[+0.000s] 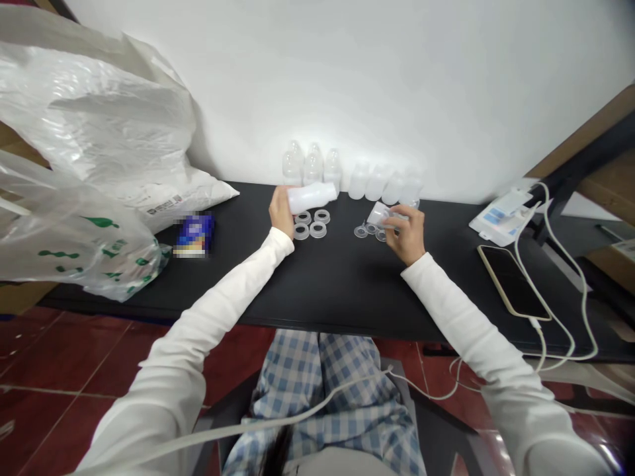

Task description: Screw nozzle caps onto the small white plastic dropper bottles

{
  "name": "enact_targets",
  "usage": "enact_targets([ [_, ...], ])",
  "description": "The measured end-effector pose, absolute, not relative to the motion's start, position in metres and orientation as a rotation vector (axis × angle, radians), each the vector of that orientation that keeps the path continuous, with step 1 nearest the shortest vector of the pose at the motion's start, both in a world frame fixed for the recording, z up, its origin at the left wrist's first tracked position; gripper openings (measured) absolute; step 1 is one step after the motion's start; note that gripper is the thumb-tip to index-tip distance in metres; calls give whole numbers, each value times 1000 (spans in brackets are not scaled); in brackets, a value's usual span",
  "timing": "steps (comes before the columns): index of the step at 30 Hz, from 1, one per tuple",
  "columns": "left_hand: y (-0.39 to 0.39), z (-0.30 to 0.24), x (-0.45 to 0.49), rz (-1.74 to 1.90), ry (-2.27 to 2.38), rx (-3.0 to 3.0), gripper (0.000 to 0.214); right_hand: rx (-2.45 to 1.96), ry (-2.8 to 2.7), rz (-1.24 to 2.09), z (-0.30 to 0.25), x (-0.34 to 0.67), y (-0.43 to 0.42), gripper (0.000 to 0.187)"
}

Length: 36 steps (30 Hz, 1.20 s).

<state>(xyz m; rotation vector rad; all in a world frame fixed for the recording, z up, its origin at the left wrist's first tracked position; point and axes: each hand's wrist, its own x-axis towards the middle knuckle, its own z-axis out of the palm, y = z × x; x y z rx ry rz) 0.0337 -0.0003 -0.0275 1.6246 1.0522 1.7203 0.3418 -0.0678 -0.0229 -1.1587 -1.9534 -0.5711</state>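
My left hand (282, 213) is closed round the base of a white translucent bottle (312, 196), tilted almost flat with its neck to the right. Just below it, several white screw rings (318, 229) lie on the black table. To the right, my right hand (407, 233) pinches a small translucent cup-shaped piece (379, 213). Small clear discs (361, 232) lie under that piece, partly hidden by the fingers. Behind the left hand, several clear pieces with domed tops (313, 162) stand against the wall. Several frosted translucent containers (358, 182) stand in a row to their right.
Large plastic bags (94, 112) fill the left end of the black table (327, 291), beside a blue packet (195, 235). A phone (513, 281) with a white cable (578, 277) and a white-and-blue package (503, 215) lie on the right. A white wall (372, 79) rises behind.
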Motion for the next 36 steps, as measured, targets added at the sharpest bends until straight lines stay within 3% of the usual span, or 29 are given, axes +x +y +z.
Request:
enact_targets([
  [2,14,-34,29,1765,1055,1500,72,-1208,-1841,-581,-22,345,-67,14],
  [9,14,-43,45,1581,927,1720,76,-1239,-1623,-628,-22,342,-64,45],
  [18,7,-15,115,1125,1286,1980,47,-1263,-1489,-637,-29,350,-55,53],
  [24,42,-4,163,887,1347,1960,49,-1307,-1449,-575,-27,356,-56,51],
  [32,52,-17,182,1040,1391,1803,55,-1361,-1449,-535,-25,351,-58,49],
  [36,30,-15,171,1241,1256,1820,41,-1360,-1489,-485,-24,347,-58,48],
])
